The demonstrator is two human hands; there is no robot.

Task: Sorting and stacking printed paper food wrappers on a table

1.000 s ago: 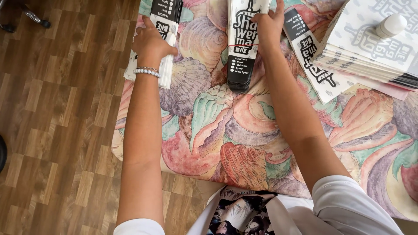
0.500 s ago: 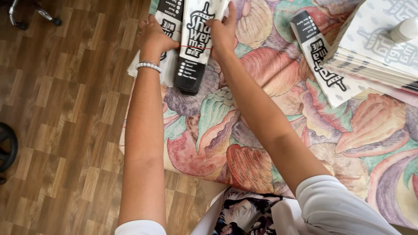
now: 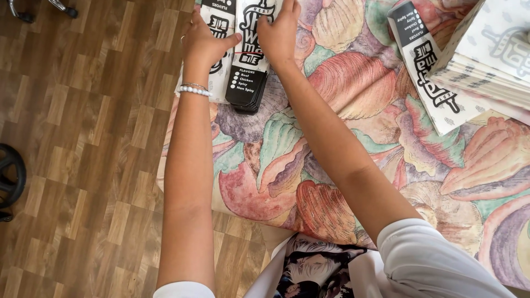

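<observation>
Two stacks of long black-and-white paper sleeves lie side by side at the table's far left corner. My left hand [image 3: 205, 41], with a bead bracelet at the wrist, rests on the left stack [image 3: 220, 83], thumb reaching over to the right stack. Flat on the right stack [image 3: 248, 83] lies my right hand [image 3: 277, 30], fingers pressed on its top sleeve. Both stacks run off the top of the view.
The table carries a cloth [image 3: 342, 138] printed with large shells in pink, green and orange. Another printed sleeve [image 3: 428, 72] and a pile of white patterned paper sheets [image 3: 486, 60] lie at the far right. Wood-pattern floor [image 3: 83, 138] lies to the left, with a black wheel [image 3: 11, 176] at its edge.
My right hand has carried the stack of sleeves leftward across the cloth and set it beside the left stack. My left hand stayed on the left stack.
</observation>
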